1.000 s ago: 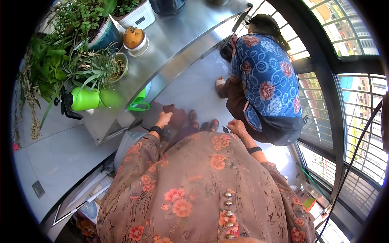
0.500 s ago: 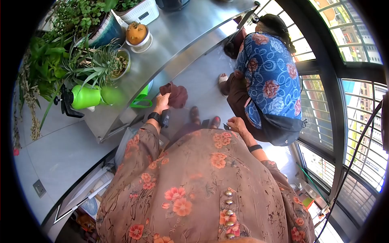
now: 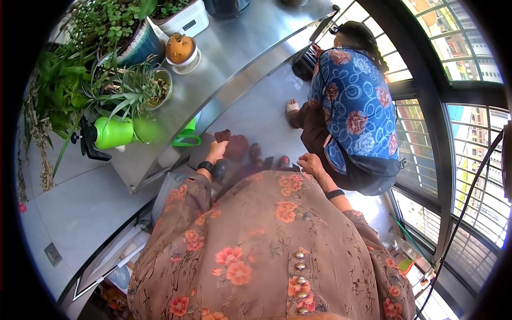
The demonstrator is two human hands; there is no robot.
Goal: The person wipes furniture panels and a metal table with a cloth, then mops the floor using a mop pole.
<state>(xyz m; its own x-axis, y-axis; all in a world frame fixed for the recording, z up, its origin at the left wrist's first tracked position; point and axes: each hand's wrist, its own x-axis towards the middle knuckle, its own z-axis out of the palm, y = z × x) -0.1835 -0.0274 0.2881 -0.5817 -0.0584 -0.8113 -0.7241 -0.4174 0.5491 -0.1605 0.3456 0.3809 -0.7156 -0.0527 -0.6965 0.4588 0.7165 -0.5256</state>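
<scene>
My left hand is closed on a dark maroon cloth, which hangs crumpled from the fingers beside the edge of the metal table. A dark band circles that wrist. My right hand is held low in front of my body with the fingers curled together. A small dark thing shows by its fingertips, too small to name. Between the hands, down on the floor, are my shoes.
Potted plants, an orange round cactus and a green spray bottle stand on the metal table. A green-handled bag is at its side. Another person crouches ahead on the right, beside barred windows.
My left hand has dropped slightly, and the maroon cloth has swung lower and changed shape. My right hand has hardly moved. The crouching person has shifted a little.
</scene>
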